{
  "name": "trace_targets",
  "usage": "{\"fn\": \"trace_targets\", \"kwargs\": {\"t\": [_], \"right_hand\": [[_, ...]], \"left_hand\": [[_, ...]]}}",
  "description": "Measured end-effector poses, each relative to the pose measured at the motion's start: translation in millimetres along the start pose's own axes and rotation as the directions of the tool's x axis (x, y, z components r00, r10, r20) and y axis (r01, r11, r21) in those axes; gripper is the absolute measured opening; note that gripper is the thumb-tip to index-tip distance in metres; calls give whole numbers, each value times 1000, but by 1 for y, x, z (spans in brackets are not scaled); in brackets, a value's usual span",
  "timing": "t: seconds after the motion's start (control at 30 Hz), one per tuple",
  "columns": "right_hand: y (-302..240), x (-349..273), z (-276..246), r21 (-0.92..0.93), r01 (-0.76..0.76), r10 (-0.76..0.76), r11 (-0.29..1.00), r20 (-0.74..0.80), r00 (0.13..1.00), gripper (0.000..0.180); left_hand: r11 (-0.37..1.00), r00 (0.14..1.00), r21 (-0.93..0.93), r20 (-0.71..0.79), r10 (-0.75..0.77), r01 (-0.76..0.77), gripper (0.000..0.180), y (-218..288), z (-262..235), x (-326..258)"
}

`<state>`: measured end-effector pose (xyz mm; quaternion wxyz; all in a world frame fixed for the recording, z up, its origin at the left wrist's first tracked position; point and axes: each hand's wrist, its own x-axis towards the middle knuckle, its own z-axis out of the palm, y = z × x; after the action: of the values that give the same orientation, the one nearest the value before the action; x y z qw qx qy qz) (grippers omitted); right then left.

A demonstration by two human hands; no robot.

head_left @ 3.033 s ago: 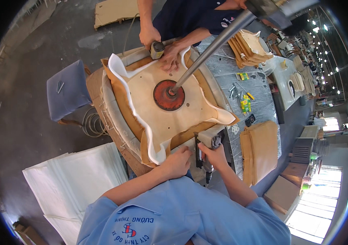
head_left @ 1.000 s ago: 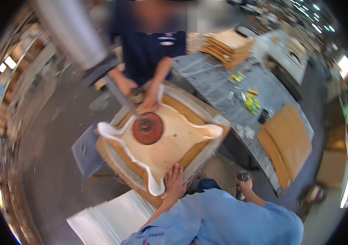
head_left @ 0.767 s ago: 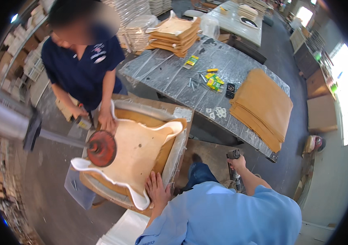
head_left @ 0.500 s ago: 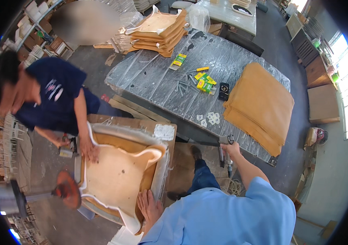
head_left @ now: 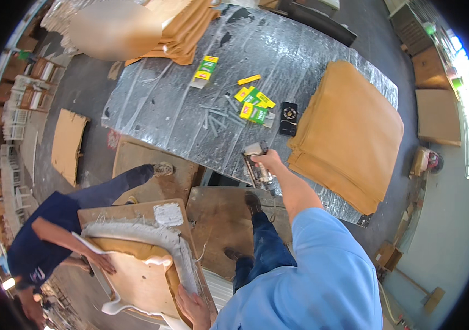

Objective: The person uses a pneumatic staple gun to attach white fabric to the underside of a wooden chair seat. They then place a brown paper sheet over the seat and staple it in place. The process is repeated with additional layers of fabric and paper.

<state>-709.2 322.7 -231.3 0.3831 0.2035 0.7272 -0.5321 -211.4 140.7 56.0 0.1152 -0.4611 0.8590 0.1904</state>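
Fingers of the person's right hand (head_left: 269,159) wrap the handle of a silver-and-black metal staple gun (head_left: 263,173) at the near edge of a grey desk covered in clear plastic (head_left: 157,118); whether the tool touches that surface cannot be told. The left hand (head_left: 193,307), flat and loosely extended, rests on the right edge of a cream, squarish seat panel (head_left: 144,280) with white padding (head_left: 114,306) and a tan cover (head_left: 127,248), well apart from the tool. Good handling here likely means a finger off the trigger and the nose pointed away from the co-worker's hand (head_left: 104,263) on the panel's left side. Slim grey metal strips (head_left: 215,118) lie scattered on the desk, so the tool should stay clear of them. Light, even pressure from the left palm should steady the cover without crushing the padding.
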Motion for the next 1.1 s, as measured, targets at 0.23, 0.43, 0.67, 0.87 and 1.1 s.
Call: {"fn": "trace_targets", "kwargs": {"t": [0.23,0.43,0.67,0.87,1.1], "right_hand": [[6,31,-1,-146,64,-82,987,-120,989,51],[10,19,-23,-509,63,-123,859,-84,989,60],[-4,-26,-139,-841,106,-436,530,-164,885,31],[-37,-29,-186,-944,121,-412,305,-16,911,36],[-60,-19,-206,-961,212,-354,175,140,925,29]], "left_hand": [[985,998,-164,35,-45,50,73,46,-20,13],[985,996,-158,40,81,-74,81,77,-42,28],[986,986,-159,163,-22,48,79,74,-46,33],[991,987,-81,127,-94,104,79,72,-46,21],[994,993,-98,105,-47,57,80,64,-44,19]]}}
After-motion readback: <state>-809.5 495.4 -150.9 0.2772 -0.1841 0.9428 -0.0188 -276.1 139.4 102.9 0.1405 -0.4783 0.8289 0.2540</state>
